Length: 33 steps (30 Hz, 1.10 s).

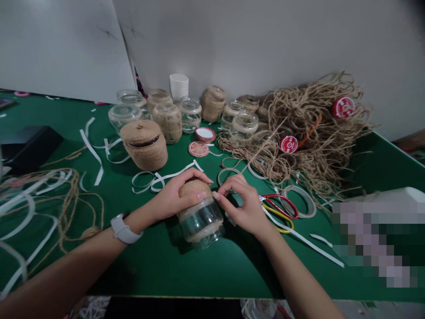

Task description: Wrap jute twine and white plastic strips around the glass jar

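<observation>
A glass jar (202,219) lies tilted on the green table, its open mouth toward me and its base end wrapped in brown twine. Tape-like bands show around the glass near the mouth and beside the twine. My left hand (179,195), with a grey watch on the wrist, is wrapped over the twine-covered end and grips it. At the jar's right side, my right hand (242,201) has thumb and index finger pinched close to the twine's edge. What the pinch holds is too small to make out.
Red and yellow scissors (282,208) and a tape roll (310,206) lie right of my hand. A twine-wrapped lidded pot (149,153), several glass jars (244,126) and white cups (179,84) stand behind. Twine heaps (299,106) fill the back right; white strips (94,155) lie left.
</observation>
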Each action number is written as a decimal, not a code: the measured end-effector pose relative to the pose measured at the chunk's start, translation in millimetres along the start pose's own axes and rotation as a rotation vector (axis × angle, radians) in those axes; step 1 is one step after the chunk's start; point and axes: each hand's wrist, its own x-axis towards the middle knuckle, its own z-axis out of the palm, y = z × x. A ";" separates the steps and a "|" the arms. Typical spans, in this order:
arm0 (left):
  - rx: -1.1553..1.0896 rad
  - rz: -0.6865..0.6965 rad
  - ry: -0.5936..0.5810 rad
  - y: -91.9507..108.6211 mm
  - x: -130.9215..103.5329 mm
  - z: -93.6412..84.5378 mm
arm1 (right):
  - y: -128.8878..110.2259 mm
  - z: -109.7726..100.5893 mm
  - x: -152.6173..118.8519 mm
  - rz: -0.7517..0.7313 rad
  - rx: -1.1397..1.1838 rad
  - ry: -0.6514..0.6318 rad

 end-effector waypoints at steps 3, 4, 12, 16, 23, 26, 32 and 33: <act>0.010 -0.048 -0.003 4.3 2.0 -1.9 | -1.8 -0.1 0.0 0.001 0.001 -0.001; 0.015 -0.072 -0.022 6.2 2.7 -2.8 | -2.7 -0.3 0.1 -0.002 0.000 -0.001; 0.162 -0.103 0.126 21.2 4.6 -0.9 | -10.4 1.5 0.8 -0.033 0.000 0.007; 0.160 -0.128 0.057 22.5 6.3 -1.6 | -14.0 6.6 0.1 -0.040 0.024 0.025; 0.175 -0.089 -0.128 17.5 7.4 -11.6 | -13.6 13.4 -1.3 -0.010 0.050 0.033; 0.150 -0.070 -0.123 15.2 6.0 -11.9 | -11.4 11.9 -0.4 -0.015 0.032 0.029; 0.121 -0.070 -0.023 11.4 2.8 -6.7 | -1.6 1.0 1.7 -0.080 -0.094 0.103; 0.107 -0.064 0.009 10.0 2.9 -5.5 | 0.2 -0.2 1.7 -0.078 -0.107 0.112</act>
